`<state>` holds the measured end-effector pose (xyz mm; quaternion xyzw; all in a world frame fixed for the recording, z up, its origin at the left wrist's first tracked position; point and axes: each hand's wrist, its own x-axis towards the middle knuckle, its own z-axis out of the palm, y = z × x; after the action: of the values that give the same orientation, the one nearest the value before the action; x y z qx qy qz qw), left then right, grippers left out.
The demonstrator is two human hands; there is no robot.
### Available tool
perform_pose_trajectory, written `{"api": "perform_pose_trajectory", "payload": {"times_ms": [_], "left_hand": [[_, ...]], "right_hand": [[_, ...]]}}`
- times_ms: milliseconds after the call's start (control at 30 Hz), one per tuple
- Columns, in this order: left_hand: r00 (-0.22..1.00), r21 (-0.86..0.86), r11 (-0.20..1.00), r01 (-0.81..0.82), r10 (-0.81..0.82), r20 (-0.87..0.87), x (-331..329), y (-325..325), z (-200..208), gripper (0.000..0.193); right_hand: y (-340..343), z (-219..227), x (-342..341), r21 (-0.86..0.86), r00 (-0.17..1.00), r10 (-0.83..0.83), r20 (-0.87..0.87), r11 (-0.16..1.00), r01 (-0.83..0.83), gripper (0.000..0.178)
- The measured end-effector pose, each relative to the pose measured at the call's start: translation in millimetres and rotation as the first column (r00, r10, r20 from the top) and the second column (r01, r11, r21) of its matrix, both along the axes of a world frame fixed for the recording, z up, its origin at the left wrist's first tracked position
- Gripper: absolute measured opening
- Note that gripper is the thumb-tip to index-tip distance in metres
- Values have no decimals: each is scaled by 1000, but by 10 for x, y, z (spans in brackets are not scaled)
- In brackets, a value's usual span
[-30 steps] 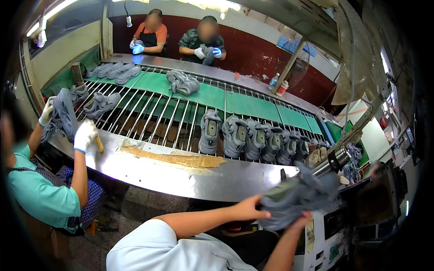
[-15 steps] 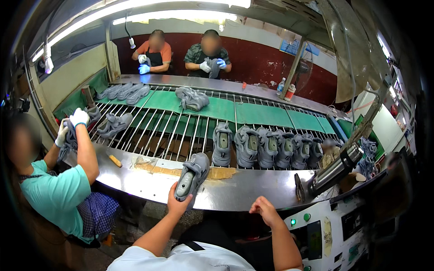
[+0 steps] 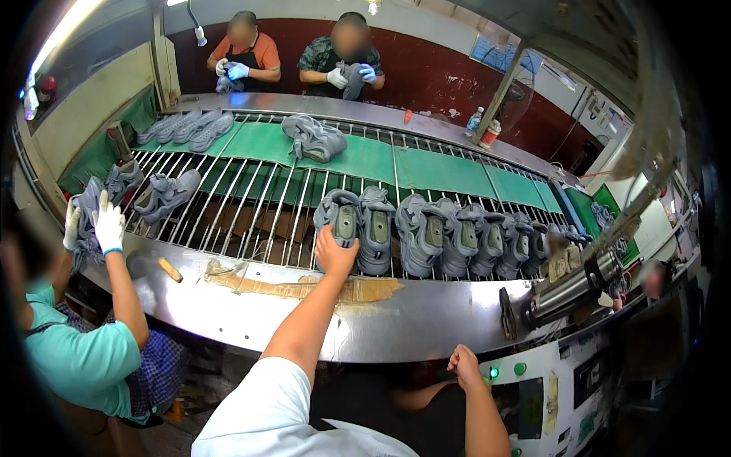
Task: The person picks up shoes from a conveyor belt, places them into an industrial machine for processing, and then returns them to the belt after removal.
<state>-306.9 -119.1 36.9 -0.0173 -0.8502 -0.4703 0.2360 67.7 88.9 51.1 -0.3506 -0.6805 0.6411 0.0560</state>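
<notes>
My left hand reaches to the near edge of the metal-bar rack and grips the heel end of a grey shoe. That shoe stands at the left end of a row, close beside another grey shoe of the same kind. Several more grey shoes continue the row to the right, heels toward me, with pale insoles showing in their openings. My right hand hovers by the steel table's front edge, near the control panel, its fingers curled into a loose fist with nothing visible in them.
The steel ledge carries pliers, a steel flask and a yellow-handled tool. Grey shoes lie on the green belt. A gloved co-worker handles a shoe at left; two others work across. A control panel stands right.
My left hand has carried the shoe from above the ledge forward onto the rack, to the row's left end. My right hand has shifted slightly and its fingers have curled in more.
</notes>
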Motion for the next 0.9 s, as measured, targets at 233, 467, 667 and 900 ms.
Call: {"api": "perform_pose_trajectory", "payload": {"times_ms": [233,467,667,900], "left_hand": [[990,32,989,142,-142,3,-56,-87,-229,80],[895,140,896,422,-436,92,-183,-403,-77,87],[891,705,648,287,-450,51,-1487,-487,75,36],[947,-19,1000,4,2,321,-4108,-376,-549,44]], "right_hand": [[221,-131,-906,854,976,46,211,477,-207,26],[406,-466,-1137,859,993,-11,121,502,-99,28],[492,-739,-937,658,980,-168,108,751,56,35],[538,-522,-1027,787,891,-136,433,538,-301,26]]}}
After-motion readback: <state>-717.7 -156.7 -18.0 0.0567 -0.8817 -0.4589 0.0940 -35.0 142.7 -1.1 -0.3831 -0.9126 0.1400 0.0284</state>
